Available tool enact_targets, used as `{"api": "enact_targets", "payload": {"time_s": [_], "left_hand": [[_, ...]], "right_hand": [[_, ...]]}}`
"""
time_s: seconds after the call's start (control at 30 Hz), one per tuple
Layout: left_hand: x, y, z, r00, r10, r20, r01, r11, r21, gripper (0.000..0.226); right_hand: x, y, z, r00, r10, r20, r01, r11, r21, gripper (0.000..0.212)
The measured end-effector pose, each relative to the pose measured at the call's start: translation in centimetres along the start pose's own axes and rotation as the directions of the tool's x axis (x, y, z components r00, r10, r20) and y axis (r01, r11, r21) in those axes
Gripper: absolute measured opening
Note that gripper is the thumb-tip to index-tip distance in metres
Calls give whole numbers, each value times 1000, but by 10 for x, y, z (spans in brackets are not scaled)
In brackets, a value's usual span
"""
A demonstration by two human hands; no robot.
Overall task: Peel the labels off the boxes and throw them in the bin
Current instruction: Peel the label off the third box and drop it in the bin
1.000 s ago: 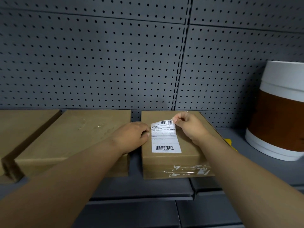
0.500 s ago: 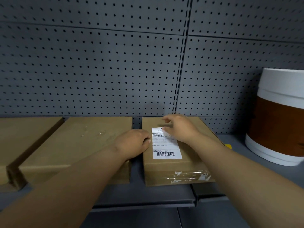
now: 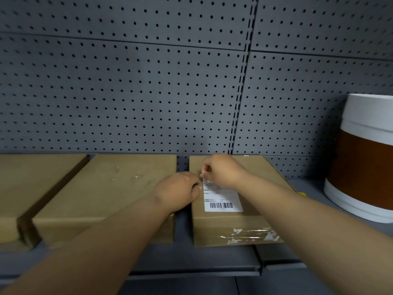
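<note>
A brown cardboard box lies on the grey shelf, with a white barcode label stuck on its top. My right hand is over the label's upper end, fingers curled and pinched at its top left corner; the upper part of the label is hidden under that hand. My left hand is curled against the box's upper left edge and holds it in place. A round white and brown bin stands on the shelf to the right of the box.
Two more brown boxes, one next to the labelled box and another at far left, lie on the same shelf. A grey pegboard wall rises behind. A small yellow item shows behind my right forearm.
My right hand let go of the lifted top right corner, passed flat over the label's top, and now pinches at the top left corner. The left hand has stayed on the box edge.
</note>
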State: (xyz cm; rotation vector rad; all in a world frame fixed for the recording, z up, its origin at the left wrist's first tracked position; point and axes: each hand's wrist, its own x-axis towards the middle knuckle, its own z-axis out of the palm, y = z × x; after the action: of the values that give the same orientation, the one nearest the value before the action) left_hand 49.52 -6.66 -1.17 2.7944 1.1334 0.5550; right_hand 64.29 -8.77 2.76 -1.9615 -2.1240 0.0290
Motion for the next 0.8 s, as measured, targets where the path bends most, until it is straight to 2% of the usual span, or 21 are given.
{"api": "enact_targets", "payload": {"time_s": [0.07,0.13,0.2,0.23,0.27,0.3,0.33,0.37,0.43,0.5,0.63,0.67,0.73,0.8], "left_hand": [[0,0,0,1000,-9,12,9,1000,5,31],[0,0,0,1000,-16,12,16,1000,12,31],[1,-1,1,1000,-12,19,12,1000,8,29],[1,-1,1,1000,-9,28,9,1000,6,28],[1,-1,2,999,-10,34,9,1000,8,28],[1,-1,2,999,-10,38,9,1000,12,28],[1,-1,2,999,-9,39,9,1000,14,28],[2,-2,2,999,-10,39,9,1000,14,28],[2,-2,3,999,-6,44,5,1000,19,29],[2,-3,2,998,-8,56,7,1000,22,30],[4,-1,-4,991,-73,112,77,997,-28,34],[5,2,-7,989,-107,103,114,991,-72,36],[5,10,-11,979,-202,15,198,943,-266,46],[5,23,-14,954,-277,-116,185,845,-501,55]], "right_hand": [[0,-5,6,1000,-23,-2,23,1000,3,11],[0,2,6,997,-43,57,40,998,40,9],[-1,35,-15,996,92,16,-90,992,-87,7],[-4,54,-31,972,207,-109,-226,952,-206,10],[-9,71,-50,915,284,-287,-361,894,-266,16],[-13,85,-67,849,322,-419,-449,858,-250,26],[-14,92,-80,806,334,-489,-478,854,-204,33],[-13,91,-89,788,323,-524,-458,876,-149,34],[-6,82,-96,789,267,-553,-379,920,-97,21],[0,69,-94,821,222,-526,-290,956,-50,24],[-5,48,-86,839,181,-513,-185,982,43,26],[-7,45,-83,846,180,-502,-172,983,64,28],[-9,41,-78,854,201,-479,-157,979,131,33],[-11,36,-75,859,236,-454,-154,966,210,45]]}}
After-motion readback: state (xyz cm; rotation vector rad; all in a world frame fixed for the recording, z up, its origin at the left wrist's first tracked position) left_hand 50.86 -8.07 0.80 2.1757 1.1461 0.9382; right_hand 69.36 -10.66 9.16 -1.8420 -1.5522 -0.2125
